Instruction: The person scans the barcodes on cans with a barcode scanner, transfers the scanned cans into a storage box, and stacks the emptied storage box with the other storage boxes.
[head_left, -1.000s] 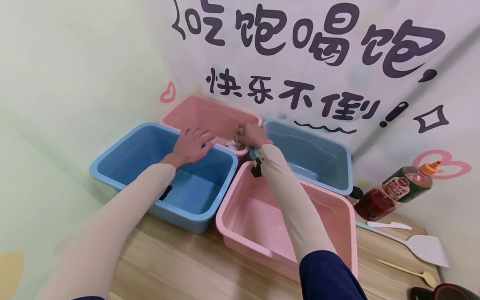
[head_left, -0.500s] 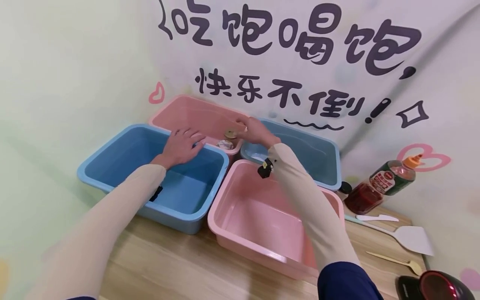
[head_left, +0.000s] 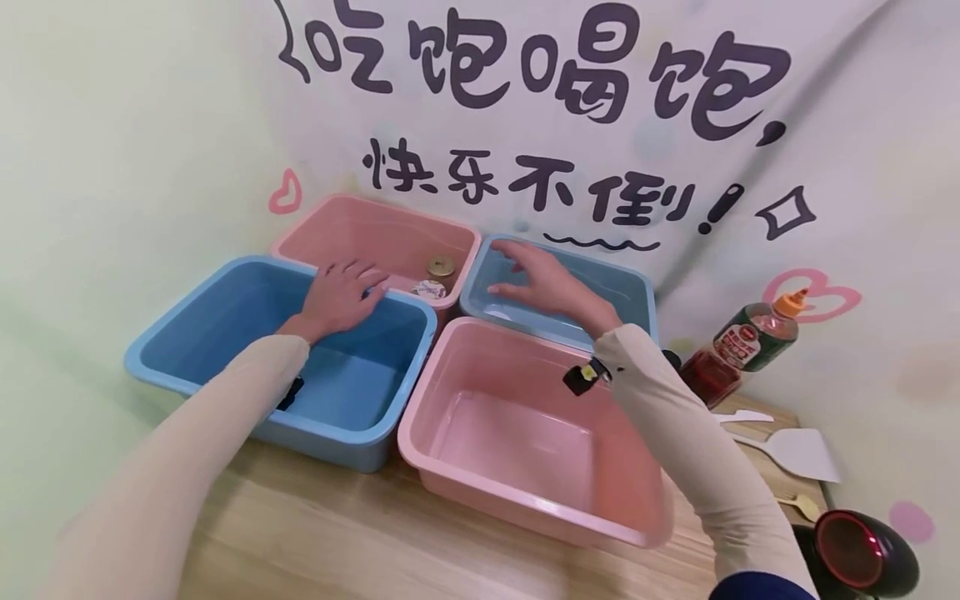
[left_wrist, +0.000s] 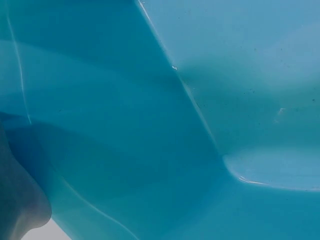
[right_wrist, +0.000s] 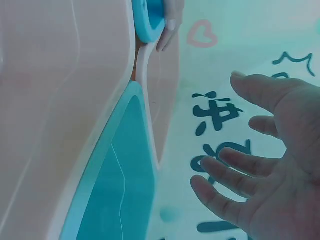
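Observation:
My left hand (head_left: 341, 298) rests on the back rim of the front left blue bin (head_left: 345, 435), fingers spread toward the pink bin behind. In the left wrist view only a blurred edge of that hand (left_wrist: 22, 200) shows beside the blue wall. My right hand (head_left: 551, 282) hovers over the back right blue bin (head_left: 630, 287), holding nothing. Its fingers are relaxed and apart in the right wrist view. Inside the back left pink bin (head_left: 360, 221) lie a round tan disc-like thing (head_left: 441, 266) and a white patterned round thing (head_left: 429, 289).
A front pink bin (head_left: 517, 425) stands beside the blue one on the wooden table (head_left: 322, 525). To the right are a sauce bottle (head_left: 750, 342), a white spatula (head_left: 802, 452), a wooden spoon (head_left: 806, 507) and a dark red-lit device (head_left: 862, 550). A printed cloth (head_left: 510, 125) hangs behind.
My right hand has let go of the tan round thing in the back pink bin and moved right, over the back blue bin. The left hand stays on the rim. The view has turned right.

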